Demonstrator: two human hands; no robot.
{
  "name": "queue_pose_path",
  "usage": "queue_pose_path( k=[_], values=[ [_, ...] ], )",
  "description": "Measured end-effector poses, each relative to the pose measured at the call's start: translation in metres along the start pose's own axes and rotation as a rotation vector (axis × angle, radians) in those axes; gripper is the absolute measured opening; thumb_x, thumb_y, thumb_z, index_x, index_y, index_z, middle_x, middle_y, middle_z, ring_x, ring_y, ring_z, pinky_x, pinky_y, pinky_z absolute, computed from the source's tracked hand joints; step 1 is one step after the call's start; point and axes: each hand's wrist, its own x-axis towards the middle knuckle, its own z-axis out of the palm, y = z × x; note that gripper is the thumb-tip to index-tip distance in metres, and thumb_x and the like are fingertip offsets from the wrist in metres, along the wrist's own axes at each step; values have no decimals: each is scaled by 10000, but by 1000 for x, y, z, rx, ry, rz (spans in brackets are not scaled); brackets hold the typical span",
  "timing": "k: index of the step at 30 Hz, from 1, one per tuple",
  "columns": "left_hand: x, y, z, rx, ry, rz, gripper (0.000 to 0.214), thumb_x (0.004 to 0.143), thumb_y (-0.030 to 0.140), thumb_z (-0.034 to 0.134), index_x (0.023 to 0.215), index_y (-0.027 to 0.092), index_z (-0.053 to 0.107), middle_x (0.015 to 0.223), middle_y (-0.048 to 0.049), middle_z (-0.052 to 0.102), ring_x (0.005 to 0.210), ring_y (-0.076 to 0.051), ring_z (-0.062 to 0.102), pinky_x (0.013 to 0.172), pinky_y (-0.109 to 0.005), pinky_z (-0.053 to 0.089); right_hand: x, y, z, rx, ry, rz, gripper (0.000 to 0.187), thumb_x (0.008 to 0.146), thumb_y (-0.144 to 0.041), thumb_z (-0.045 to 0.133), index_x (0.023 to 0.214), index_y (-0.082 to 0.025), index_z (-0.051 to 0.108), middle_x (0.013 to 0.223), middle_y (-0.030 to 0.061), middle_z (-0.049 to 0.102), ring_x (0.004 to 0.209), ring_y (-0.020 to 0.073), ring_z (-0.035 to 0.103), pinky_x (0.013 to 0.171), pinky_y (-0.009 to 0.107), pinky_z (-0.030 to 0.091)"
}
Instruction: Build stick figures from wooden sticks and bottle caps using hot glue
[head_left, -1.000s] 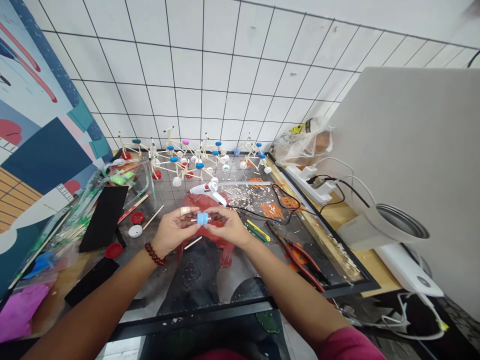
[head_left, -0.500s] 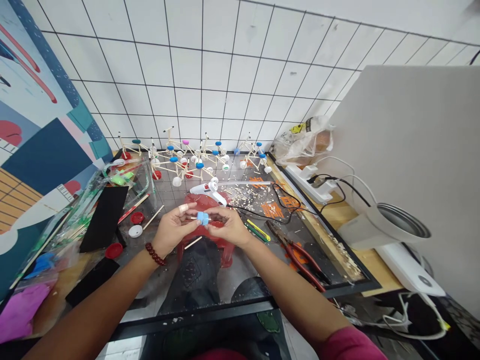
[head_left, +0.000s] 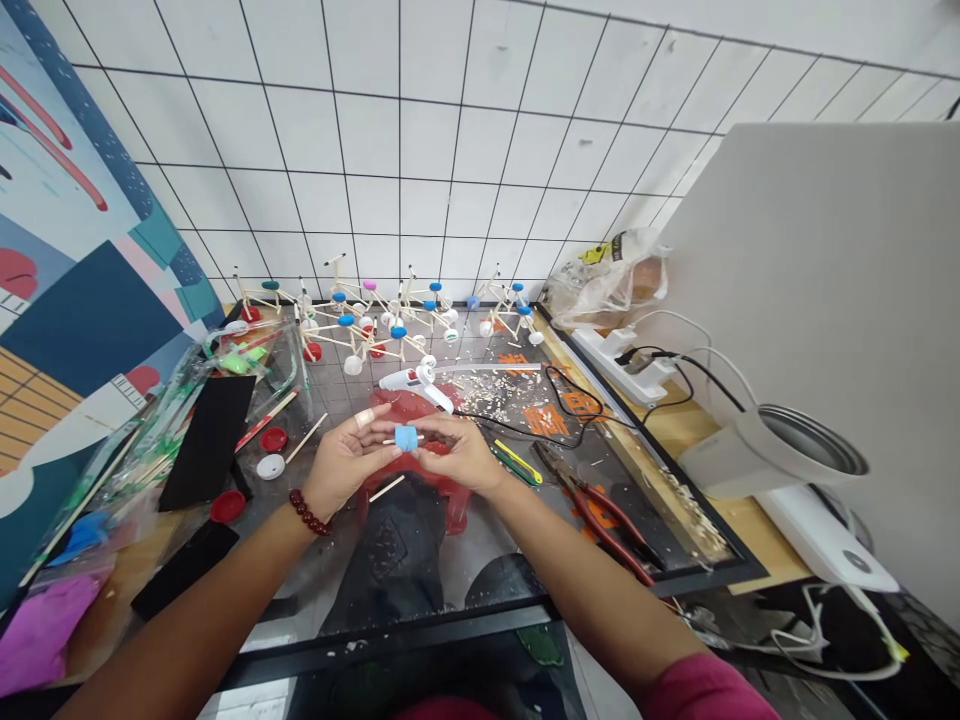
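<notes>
My left hand (head_left: 346,459) and my right hand (head_left: 456,452) meet above the glass table (head_left: 480,560), both pinching a small blue bottle cap (head_left: 406,438) with a thin wooden stick through it. The stick pokes out on both sides of the cap. A red plastic piece (head_left: 409,406) lies under my hands. A white glue gun (head_left: 411,379) rests just beyond them. Another loose stick (head_left: 386,487) lies below my left hand.
Several stick-and-cap models (head_left: 375,315) stand at the back by the tiled wall. Red caps (head_left: 274,438), a white cap (head_left: 270,466) and black sheets (head_left: 206,437) lie left. Red-handled pliers (head_left: 600,510), a yellow-green cutter (head_left: 516,462), a power strip (head_left: 622,365) and a white lamp (head_left: 772,455) are on the right.
My hands have turned the blue cap slightly on its stick; they stay in nearly the same spot. The view has shifted a little.
</notes>
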Motion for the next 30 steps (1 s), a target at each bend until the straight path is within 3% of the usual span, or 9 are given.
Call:
queue_pose_path(
  k=[8, 14, 21, 25, 30],
  values=[
    [-2, 2, 1, 67, 27, -29, 683, 613, 264, 867, 1240, 139, 629, 964, -90, 753, 908, -230, 725, 886, -416, 585, -1, 1, 0, -28, 2, -43, 342, 747, -230, 759, 1089, -229, 747, 1018, 60, 735, 871, 169, 699, 817, 316, 584],
    [-3, 7, 2, -3, 35, 50, 712, 679, 201, 794, 1341, 156, 537, 1164, -127, 714, 990, -207, 709, 943, -379, 559, -3, 4, 2, 93, -14, 68, 619, 696, -314, 847, 1277, -263, 637, 1087, 56, 714, 948, 178, 679, 910, 359, 555],
    [-4, 4, 2, -21, 6, 40, 659, 713, 167, 739, 1343, 176, 545, 1215, -136, 700, 968, -187, 705, 921, -357, 561, -3, 0, 4, 112, 47, 151, 352, 722, -318, 820, 1046, -238, 710, 959, 44, 719, 844, 177, 687, 825, 336, 573],
    [-4, 0, 6, -4, 74, 53, 650, 712, 163, 735, 1334, 216, 553, 1261, -123, 660, 1014, -185, 686, 895, -338, 574, -2, -2, 6, 103, 96, 173, 272, 719, -311, 812, 946, -227, 687, 806, 14, 697, 722, 158, 661, 738, 311, 571],
    [-6, -4, 8, 51, 132, 121, 559, 686, 184, 770, 1225, 229, 630, 1187, -92, 608, 1035, -217, 675, 843, -334, 610, -3, -4, 8, 82, 125, 213, 242, 739, -311, 785, 918, -225, 647, 783, 12, 685, 688, 154, 645, 696, 298, 559]
  ],
)
